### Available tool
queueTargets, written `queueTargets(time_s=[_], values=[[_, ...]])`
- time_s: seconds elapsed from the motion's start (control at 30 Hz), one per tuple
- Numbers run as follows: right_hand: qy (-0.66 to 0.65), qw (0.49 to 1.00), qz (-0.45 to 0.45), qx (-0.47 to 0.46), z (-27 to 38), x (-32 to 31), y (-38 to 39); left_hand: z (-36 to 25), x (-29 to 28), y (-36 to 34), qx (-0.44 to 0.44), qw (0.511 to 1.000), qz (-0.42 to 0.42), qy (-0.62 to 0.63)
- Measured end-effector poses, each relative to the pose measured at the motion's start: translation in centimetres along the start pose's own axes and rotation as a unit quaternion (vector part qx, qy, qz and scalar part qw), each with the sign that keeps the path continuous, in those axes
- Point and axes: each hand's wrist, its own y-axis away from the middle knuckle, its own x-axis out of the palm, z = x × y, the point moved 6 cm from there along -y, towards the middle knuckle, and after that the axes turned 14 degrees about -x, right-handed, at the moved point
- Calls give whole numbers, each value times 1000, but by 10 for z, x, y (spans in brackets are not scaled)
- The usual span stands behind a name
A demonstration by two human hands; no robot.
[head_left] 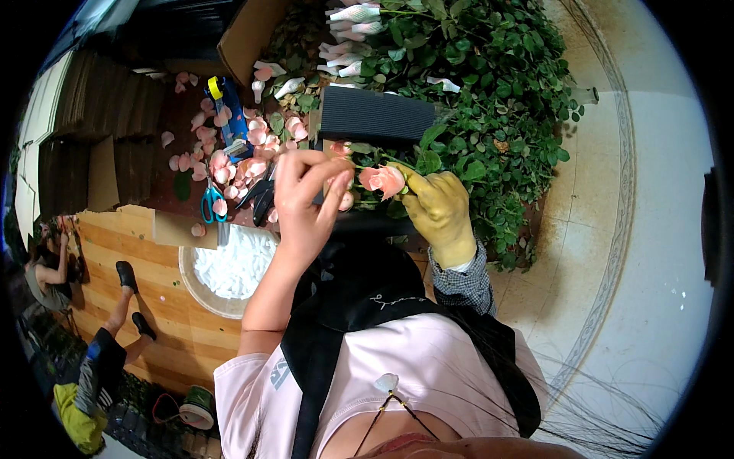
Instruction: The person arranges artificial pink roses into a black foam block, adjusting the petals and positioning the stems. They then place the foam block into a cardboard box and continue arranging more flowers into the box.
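One pink rose (382,180) centred, unsleeved: pinches it below the head with gloved right hand (441,216), curls left hand (304,200) beside it, cannot tell whether gripping; has several other roses (345,60) already white-sleeved, far.

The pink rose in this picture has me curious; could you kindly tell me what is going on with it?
The person's gloved right hand holds the pink rose just below its bloom. The bare left hand is raised beside it; whether it pinches anything is unclear. Loose petals lie to the left, around a blue tape dispenser, and leafy stems are heaped to the right.
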Motion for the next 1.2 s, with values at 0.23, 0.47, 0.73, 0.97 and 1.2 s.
queueTargets(time_s=[0.23, 0.47, 0.73, 0.97, 1.2], values=[[-37, 999, 18, 15, -3, 2, 2, 5, 18, 2, -75, 988, 104, 85], [-5, 1000, 14, 1, 3, 0, -2, -4, 19, 1, -56, 990, 120, 55], [-31, 999, 11, 19, -5, -1, 3, 5, -19, -1, -48, 999, 2, 0], [-71, 995, 32, 65, -5, -4, -1, -2, -15, 0, 5, 990, -139, -29], [-74, 994, 19, 72, -6, -6, 2, -18, 2, 14, 41, 998, -45, -9]])
